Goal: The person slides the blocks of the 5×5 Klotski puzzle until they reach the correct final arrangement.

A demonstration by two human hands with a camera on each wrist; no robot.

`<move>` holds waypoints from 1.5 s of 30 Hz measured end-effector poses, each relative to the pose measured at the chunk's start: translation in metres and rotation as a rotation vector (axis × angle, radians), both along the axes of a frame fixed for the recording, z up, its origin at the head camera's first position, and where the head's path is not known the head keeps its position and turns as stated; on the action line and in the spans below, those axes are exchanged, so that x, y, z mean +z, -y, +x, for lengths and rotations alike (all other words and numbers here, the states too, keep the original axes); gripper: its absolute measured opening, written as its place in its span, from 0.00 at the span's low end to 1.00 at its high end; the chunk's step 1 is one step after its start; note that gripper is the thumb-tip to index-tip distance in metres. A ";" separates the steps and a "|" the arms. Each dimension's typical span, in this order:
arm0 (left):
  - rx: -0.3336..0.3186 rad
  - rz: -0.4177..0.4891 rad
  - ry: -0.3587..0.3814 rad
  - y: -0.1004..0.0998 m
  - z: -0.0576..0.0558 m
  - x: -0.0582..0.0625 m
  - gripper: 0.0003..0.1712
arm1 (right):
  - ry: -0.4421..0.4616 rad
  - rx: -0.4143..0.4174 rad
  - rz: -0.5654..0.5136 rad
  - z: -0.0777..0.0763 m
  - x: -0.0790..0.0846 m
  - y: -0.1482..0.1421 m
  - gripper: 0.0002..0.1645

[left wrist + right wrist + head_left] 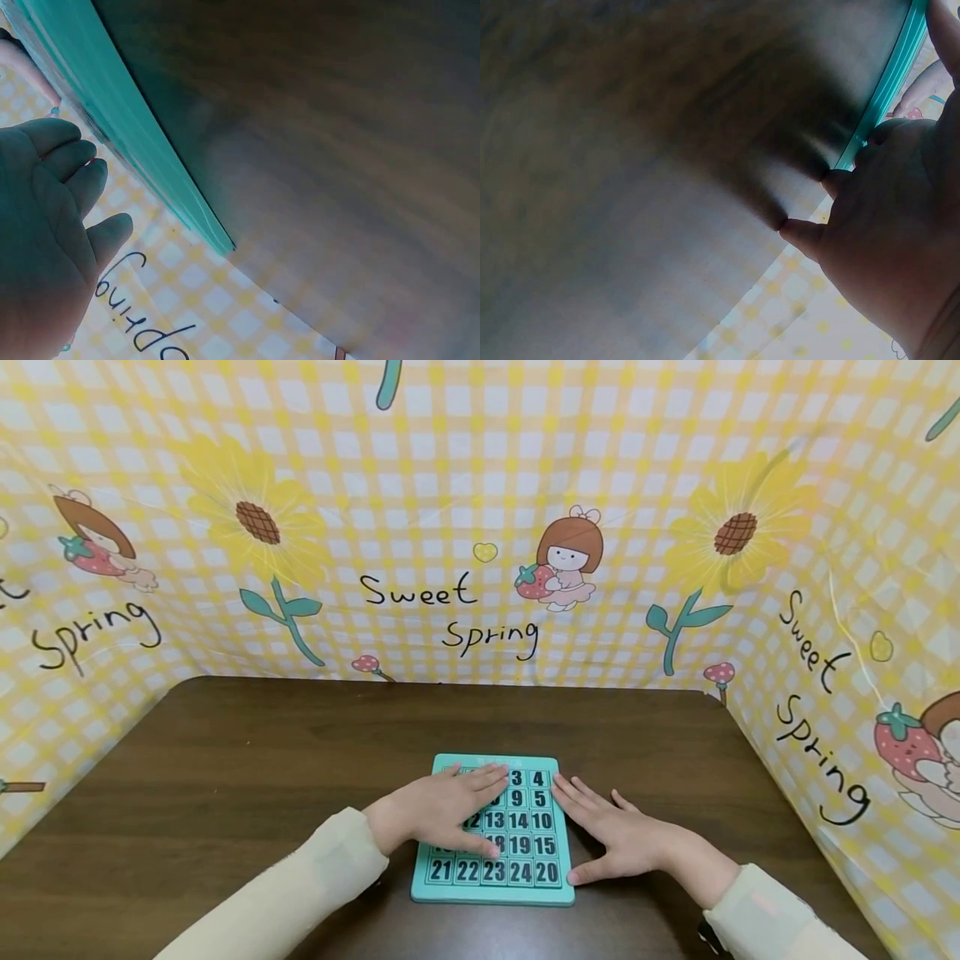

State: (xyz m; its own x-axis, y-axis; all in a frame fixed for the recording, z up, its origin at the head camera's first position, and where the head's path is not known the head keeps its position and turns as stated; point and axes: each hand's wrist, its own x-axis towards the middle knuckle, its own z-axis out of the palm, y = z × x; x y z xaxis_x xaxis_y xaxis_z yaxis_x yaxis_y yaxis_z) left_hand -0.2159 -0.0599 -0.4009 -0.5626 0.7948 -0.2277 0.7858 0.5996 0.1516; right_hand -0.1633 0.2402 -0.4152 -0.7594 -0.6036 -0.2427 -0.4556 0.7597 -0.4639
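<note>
A teal number slide puzzle (495, 894) lies flat on the table, its square tiles (519, 845) bearing black numbers. My left hand (438, 812) reaches over its left side with straight, spread fingers and hides several upper-left tiles. In the left wrist view that hand (49, 202) hovers over the board's teal edge (142, 124), palm down. On the opposite side my right hand (618, 839) has its fingertips and thumb at the puzzle's right edge. The right wrist view shows this hand (900, 217) with outstretched fingers, two fingertips meeting the tabletop beside the teal side (885, 86).
The dark brown wooden table (262, 760) stretches around the puzzle. A yellow checked cloth (420, 485) with sunflowers and "Sweet Spring" lettering stands like a wall at the back and both sides. Pale sleeves (300, 885) cover both forearms.
</note>
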 end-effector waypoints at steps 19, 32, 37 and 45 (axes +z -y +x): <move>0.021 -0.031 0.016 -0.004 -0.006 -0.001 0.58 | 0.001 -0.005 0.004 -0.001 0.001 0.000 0.67; 0.049 -0.008 0.036 0.015 -0.002 -0.001 0.57 | 0.005 -0.009 0.006 0.001 0.000 0.000 0.68; 0.059 -0.005 0.035 0.018 -0.001 -0.001 0.58 | -0.004 -0.002 0.002 0.001 0.001 0.001 0.67; 0.025 0.000 0.020 0.009 -0.001 0.000 0.57 | -0.014 0.002 0.002 0.000 0.000 0.000 0.67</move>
